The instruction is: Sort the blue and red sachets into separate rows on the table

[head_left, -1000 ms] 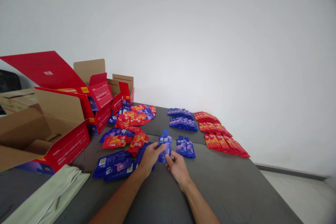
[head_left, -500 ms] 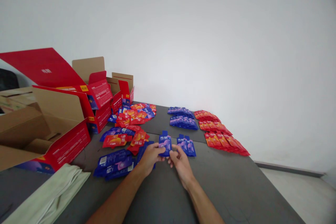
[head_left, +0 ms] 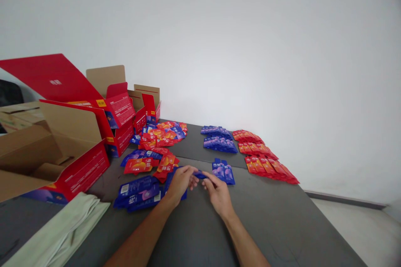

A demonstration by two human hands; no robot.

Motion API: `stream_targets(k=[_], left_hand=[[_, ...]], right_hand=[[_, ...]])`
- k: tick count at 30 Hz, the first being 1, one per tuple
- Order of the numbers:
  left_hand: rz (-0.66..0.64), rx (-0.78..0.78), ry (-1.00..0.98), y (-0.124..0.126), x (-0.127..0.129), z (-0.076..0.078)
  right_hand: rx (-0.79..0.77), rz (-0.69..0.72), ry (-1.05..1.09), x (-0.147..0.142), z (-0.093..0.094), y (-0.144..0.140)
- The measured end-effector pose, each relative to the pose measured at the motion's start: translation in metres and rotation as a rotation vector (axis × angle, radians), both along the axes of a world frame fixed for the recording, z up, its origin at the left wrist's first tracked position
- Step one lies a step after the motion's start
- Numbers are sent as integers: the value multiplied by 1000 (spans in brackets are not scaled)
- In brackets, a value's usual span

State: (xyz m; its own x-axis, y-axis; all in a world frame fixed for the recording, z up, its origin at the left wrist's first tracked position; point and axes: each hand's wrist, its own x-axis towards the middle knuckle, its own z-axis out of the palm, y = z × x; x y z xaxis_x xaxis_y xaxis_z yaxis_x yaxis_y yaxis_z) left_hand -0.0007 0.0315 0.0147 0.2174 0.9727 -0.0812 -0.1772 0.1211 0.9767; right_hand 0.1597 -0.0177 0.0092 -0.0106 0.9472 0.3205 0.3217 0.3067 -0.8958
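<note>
Now blue sachet (head_left: 199, 174) lies flat, edge-on.

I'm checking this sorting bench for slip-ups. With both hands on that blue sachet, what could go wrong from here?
The small blue foil sachet is held only by the fingertips of the left hand and right hand, so it might slip onto the dark grey table.

The mixed heap of red and blue sachets lies right beside the left hand; a stray brush could scatter it toward the short row of blue sachets.
</note>
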Motion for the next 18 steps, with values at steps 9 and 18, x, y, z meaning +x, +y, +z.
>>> stream_targets(k=[9,18], left_hand=[[46,738,506,-6,-25,17],[40,909,581,-11,-20,15]], right_hand=[[216,-31,-207,8,8,-1],[495,-59,-348,8,14,-6]])
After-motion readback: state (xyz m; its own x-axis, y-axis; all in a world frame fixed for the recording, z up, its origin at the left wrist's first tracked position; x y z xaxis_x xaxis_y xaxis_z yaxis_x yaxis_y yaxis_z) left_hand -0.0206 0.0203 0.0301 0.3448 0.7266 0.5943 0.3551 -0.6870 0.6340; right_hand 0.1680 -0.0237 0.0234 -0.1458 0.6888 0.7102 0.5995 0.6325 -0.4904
